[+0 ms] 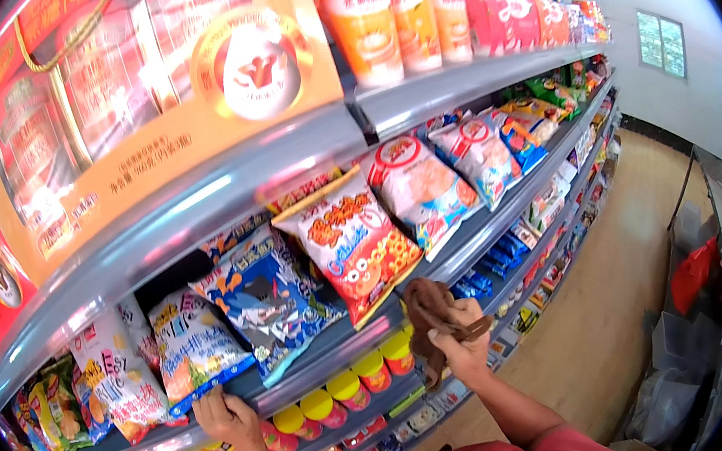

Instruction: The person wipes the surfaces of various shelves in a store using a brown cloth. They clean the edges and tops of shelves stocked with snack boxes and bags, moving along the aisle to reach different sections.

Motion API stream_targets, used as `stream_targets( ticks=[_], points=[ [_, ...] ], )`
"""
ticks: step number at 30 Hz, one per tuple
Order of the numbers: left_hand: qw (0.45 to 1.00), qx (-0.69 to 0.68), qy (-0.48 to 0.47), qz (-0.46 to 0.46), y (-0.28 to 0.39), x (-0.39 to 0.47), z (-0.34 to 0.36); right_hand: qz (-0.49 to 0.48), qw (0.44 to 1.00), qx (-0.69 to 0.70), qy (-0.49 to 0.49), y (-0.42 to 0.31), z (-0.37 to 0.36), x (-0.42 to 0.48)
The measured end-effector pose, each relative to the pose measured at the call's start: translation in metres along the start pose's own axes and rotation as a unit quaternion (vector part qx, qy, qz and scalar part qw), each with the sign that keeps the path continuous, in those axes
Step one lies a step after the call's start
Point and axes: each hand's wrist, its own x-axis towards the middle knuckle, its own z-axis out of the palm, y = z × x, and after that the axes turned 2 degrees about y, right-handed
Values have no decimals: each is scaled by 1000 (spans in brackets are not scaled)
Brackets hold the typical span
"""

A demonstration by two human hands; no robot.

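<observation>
My right hand [464, 340] grips a crumpled brown cloth [428, 318] in front of the shelf edge [347, 337], below a red and white snack bag [357, 246]. My left hand [225, 414] rests at the front edge of the same shelf, its fingertips at the bottom of a blue and white snack bag [194, 345]. Whether those fingers pinch the bag or only touch it, I cannot tell. A dark blue snack bag [269, 303] leans between the two hands. Farther left stands a white snack bag [118, 380].
Large gift boxes [141, 117] and orange drink cups [362, 31] stand on the shelf above. Yellow-lidded tubs [343, 388] fill the shelf below. The aisle floor [567, 275] runs along the right, with plastic bags [668, 404] beyond it.
</observation>
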Motion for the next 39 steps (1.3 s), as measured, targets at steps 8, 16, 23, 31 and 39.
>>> stream_targets(
  ticks=[8,16,23,31,39],
  points=[
    [1000,-2,-9,-15,5,0,4,39,992,-113,38,43,-8,9],
    [999,3,-24,-23,3,-3,2,124,986,-39,-109,27,-19,-2],
    [1000,3,-18,-21,0,-4,2,242,919,195,-245,-11,-29,-7],
    [1000,-2,-16,-10,4,-2,3,173,962,201,67,6,-33,19],
    [1000,4,-23,-21,2,-2,3,143,986,57,71,35,-7,14]
  ],
)
